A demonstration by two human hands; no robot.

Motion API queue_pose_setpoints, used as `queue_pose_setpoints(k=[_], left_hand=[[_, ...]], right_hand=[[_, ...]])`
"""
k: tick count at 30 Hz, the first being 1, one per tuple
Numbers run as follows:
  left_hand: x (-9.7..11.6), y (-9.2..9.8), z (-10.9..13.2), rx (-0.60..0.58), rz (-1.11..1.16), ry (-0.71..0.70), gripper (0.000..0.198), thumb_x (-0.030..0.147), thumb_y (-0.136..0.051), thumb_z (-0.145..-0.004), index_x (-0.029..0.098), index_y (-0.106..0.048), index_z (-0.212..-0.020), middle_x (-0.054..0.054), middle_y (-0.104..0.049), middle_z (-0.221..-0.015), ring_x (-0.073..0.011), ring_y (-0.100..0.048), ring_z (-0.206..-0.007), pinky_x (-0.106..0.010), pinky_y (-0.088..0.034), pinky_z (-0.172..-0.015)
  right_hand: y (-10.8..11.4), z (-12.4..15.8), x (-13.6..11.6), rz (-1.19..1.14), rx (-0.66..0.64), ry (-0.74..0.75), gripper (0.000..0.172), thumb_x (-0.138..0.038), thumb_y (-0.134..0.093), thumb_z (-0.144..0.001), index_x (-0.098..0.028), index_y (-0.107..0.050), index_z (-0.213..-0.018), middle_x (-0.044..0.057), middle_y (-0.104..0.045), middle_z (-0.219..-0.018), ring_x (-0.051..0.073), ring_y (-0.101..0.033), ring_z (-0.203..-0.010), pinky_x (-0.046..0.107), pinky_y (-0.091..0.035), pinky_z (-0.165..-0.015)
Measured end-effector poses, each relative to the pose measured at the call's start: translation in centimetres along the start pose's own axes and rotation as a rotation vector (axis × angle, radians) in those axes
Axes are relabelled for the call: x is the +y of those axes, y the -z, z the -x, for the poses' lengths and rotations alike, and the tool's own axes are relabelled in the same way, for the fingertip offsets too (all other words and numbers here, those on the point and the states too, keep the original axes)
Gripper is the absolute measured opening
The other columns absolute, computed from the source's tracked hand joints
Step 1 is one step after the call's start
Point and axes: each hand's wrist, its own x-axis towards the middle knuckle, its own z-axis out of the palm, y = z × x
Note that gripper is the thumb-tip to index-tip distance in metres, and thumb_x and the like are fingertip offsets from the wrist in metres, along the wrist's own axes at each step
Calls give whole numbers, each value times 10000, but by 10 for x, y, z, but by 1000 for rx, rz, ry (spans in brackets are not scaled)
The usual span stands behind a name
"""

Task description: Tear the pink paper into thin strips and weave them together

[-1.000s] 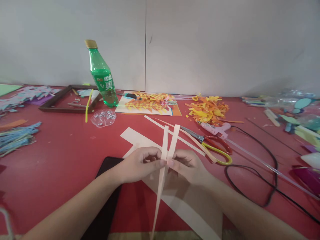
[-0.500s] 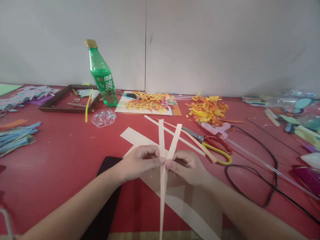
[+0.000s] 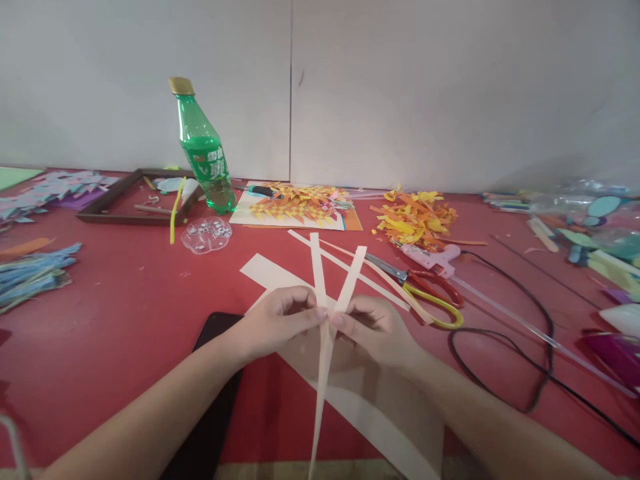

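Two pale paper strips (image 3: 323,353) form a narrow V, spread at the top and overlapping below. The thumb and fingers of my left hand (image 3: 290,320) pinch the left strip near the middle. My right hand (image 3: 377,333) pinches the right strip at the same height, and the fingertips of both hands almost touch. Beneath the hands lie larger cream paper pieces (image 3: 395,417). A black phone-like slab (image 3: 215,400) is partly under my left forearm. Scissors with red and yellow handles (image 3: 433,307) rest beyond my right hand, beside thin loose strips (image 3: 357,275).
A green bottle (image 3: 206,157) stands at the back left, near a brown frame (image 3: 110,217) and a clear bead tray (image 3: 207,235). Orange and yellow paper bits (image 3: 417,219) are piled behind a pink glue gun (image 3: 433,259). A black cable (image 3: 550,320) loops at the right.
The top of the left strip has tipped further left, so the V is wider. The strips' lower end has swung slightly left. Both hands have barely moved.
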Motion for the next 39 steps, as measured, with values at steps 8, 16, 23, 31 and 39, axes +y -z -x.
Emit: queue_pose_setpoints(k=[8, 16, 23, 31, 39], left_hand=[[2, -1, 1, -146, -12, -10, 287, 401, -555, -862, 131, -634, -921, -16, -585, -759, -103, -511, -635, -233, -424, -606], [-1, 0, 1, -84, -105, -34, 302, 417, -573, -843, 127, -632, -903, -44, -613, -835, -139, -554, -727, -246, -432, -643], [0, 0, 0, -35, -123, -28, 297, 427, -586, -825, 134, -627, -845, -42, -614, -806, -159, -560, -757, -265, -439, -680], [-2, 0, 0, -111, -37, -26, 300, 428, -519, -878, 141, -601, -852, 8, -537, -732, -99, -504, -640, -219, -391, -598], [0, -1, 1, -119, -146, -6, 286, 400, -512, -879, 159, -500, -726, 30, -483, -660, -100, -464, -608, -228, -357, -581]], right_hand=[[1, 0, -2, -31, -24, -5, 272, -392, -616, -837, -155, -630, -705, -9, -572, -574, 80, -481, -467, 193, -369, -430], [1, 1, 0, -46, -119, -22, 273, -395, -620, -837, -143, -634, -732, 0, -590, -601, 78, -487, -476, 195, -365, -433], [2, 1, 2, 20, -85, -13, 275, -406, -612, -837, -150, -645, -743, 14, -606, -631, 96, -489, -520, 207, -375, -453], [1, 0, 0, -43, -50, -12, 242, -373, -632, -828, -150, -641, -735, -1, -589, -604, 78, -480, -482, 191, -374, -437], [3, -1, 2, -72, -77, -8, 333, -438, -575, -861, -153, -612, -692, -7, -575, -583, 78, -485, -478, 194, -382, -446]])
